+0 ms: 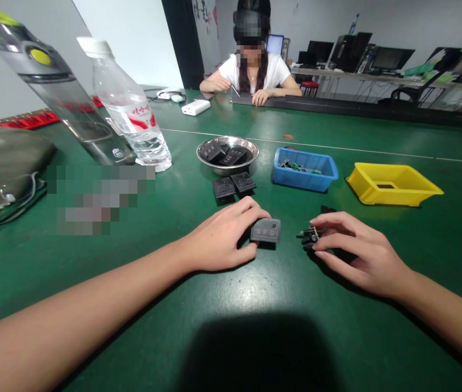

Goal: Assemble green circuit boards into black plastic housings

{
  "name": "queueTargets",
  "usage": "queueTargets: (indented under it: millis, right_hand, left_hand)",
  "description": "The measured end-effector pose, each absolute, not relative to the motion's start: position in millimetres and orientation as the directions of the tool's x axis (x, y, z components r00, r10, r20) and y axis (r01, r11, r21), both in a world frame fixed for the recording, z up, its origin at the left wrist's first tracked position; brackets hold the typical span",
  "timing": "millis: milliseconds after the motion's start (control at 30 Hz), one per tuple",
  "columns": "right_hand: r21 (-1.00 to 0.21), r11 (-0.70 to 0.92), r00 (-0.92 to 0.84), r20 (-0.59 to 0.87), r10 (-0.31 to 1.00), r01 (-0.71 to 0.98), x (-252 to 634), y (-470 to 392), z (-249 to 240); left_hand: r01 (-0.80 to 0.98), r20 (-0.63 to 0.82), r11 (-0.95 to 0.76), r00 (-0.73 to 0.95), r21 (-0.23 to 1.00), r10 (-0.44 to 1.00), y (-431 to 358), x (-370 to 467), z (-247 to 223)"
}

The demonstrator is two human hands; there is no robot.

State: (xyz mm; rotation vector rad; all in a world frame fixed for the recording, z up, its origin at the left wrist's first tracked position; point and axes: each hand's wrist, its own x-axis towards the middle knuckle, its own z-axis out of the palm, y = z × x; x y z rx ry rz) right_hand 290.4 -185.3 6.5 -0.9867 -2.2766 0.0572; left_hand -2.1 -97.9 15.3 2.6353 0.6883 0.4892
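My left hand (225,237) grips a flat black plastic case (266,231) with "SPD" lettering between thumb and fingers, low over the green table. To its right, my right hand (364,253) pinches a small circuit board with black components (309,237) in its fingertips. Part of another black piece (328,209) shows just behind the right fingers; the rest is hidden. Two black cases (223,188) lie side by side beyond my left hand. Behind them, a metal bowl (228,169) holds several similar black cases. A blue bin (305,179) contains small green circuit boards.
A yellow bin (394,197) with a dark piece inside stands at right. On the left are a water bottle (133,109), a grey tumbler (63,98), a dark bag (6,158) and cables. Across the green table (231,337) sits a person (255,76) holding a thin tool.
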Motion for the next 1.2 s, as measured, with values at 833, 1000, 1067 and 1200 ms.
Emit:
queueTargets:
  millis: [833, 1000, 1067, 1200]
  right_hand:
    - [-0.287, 0.678, -0.472, 0.537, 0.699, 0.676, 289.9, -184.1, 5.1]
    - [-0.312, 0.683, -0.478, 0.528, 0.702, 0.66, 289.8, -183.5, 3.5]
    - [-0.321, 0.683, -0.476, 0.527, 0.704, 0.656, 289.6, -183.4, 3.2]
    - [-0.327, 0.686, -0.474, 0.532, 0.702, 0.65, 289.3, -183.4, 3.4]
  left_hand:
    - [0.344, 0.29, -0.841, 0.827, 0.417, 0.482, -95.6, -3.8, 15.8]
    - [0.352, 0.287, -0.837, 0.823, 0.418, 0.49, -96.9, -3.7, 16.9]
    - [0.352, 0.293, -0.835, 0.819, 0.422, 0.493, -97.2, -3.5, 17.7]
    - [0.35, 0.295, -0.832, 0.817, 0.43, 0.496, -96.9, -3.5, 18.1]
